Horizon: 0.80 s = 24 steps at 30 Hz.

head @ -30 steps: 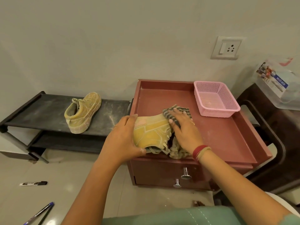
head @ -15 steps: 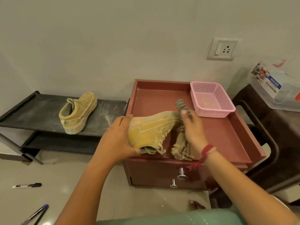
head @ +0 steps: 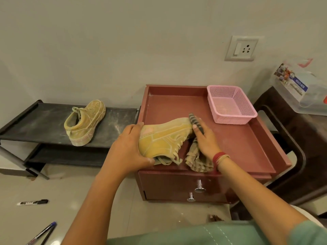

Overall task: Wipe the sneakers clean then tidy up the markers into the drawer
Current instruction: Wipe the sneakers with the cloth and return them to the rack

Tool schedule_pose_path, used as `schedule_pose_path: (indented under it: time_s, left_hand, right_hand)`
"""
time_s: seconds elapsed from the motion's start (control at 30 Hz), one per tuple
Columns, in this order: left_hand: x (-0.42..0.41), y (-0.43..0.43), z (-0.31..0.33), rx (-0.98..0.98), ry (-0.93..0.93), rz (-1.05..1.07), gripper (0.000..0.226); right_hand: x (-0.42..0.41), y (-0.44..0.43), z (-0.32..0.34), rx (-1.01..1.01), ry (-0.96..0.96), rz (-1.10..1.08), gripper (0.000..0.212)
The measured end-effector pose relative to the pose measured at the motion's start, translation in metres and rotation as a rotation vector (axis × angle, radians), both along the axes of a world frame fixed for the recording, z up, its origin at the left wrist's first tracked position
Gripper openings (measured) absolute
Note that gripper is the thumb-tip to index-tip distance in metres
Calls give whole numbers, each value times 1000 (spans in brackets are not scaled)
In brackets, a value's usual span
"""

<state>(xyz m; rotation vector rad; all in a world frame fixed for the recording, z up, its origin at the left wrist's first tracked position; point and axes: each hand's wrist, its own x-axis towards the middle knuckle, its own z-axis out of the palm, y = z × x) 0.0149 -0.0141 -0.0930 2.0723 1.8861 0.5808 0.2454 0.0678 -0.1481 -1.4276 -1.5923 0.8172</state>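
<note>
Floor, 7 o'clock: blue pen [head: 43, 232]; 8 o'clock: black marker [head: 32, 202]. Drawer knobs [head: 199, 187], 6 o'clock. Centre: left hand [head: 127, 149] grasping heel of tan sneaker [head: 164, 138], tipped with laces nearest, at red counter's [head: 247, 144] near edge; right hand [head: 206, 140] at its 3 o'clock, clutching striped cloth [head: 196, 122] against the toe. Second sneaker [head: 85, 121] upright on black shoe rack [head: 35, 124], 10 o'clock. Pink basket [head: 230, 105] on counter, 1 o'clock

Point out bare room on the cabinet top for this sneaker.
Free: cabinet top behind the sneaker, left of the pink basket; also right, in front of the basket. Crowded: front edge, with sneaker, cloth, left hand, right hand.
</note>
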Motion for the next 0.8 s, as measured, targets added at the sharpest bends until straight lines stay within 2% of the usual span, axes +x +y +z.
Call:
schedule_pose_path:
  time_s: [0.07,0.13,0.2,0.27,0.33,0.37,0.4,0.47,0.53,0.6,0.63,0.7,0.73,0.8]
  left_hand:
    - [-1,0,0,0,4,1,106]
    - [-2,1,0,-1,2,2,106]
    - [-1,1,0,-3,4,4,106]
    - [-2,2,-1,0,-1,7,106]
    - [-2,2,-1,-2,-9,8,107]
    - [-2,2,-2,-5,-16,7,108]
    - [-2,3,-2,-8,-24,8,109]
    - [-2,3,-3,-17,-39,12,111]
    - [-2,3,-2,-30,-48,21,113]
    - [-2,4,-1,-39,-53,25,113]
    - [-2,4,0,-44,-56,27,113]
    - [-3,3,0,-45,-57,28,113]
    - [-3,3,0,-42,-55,23,114]
    - [-3,2,-1,-37,-58,8,117]
  right_hand:
    - [-2,-4,2,37,-55,42,43]
    - [-10,-12,0,124,-181,195,45]
    - [-11,-12,-1,135,-162,185,41]
    - [-4,4,-6,-16,109,17,37]
    - [9,18,0,-256,538,-210,28]
    - [16,23,2,-303,682,-310,26]
    - [20,24,5,-297,704,-369,29]
    - [16,17,9,-142,492,-340,34]
    - [2,3,9,10,194,-105,40]
    - [-8,-7,-2,62,-82,140,44]
    - [-7,-4,-7,75,-87,133,43]
    - [-1,5,-7,-17,130,-16,41]
    - [1,7,-9,-46,178,-58,41]
    - [-2,4,-9,26,38,5,42]
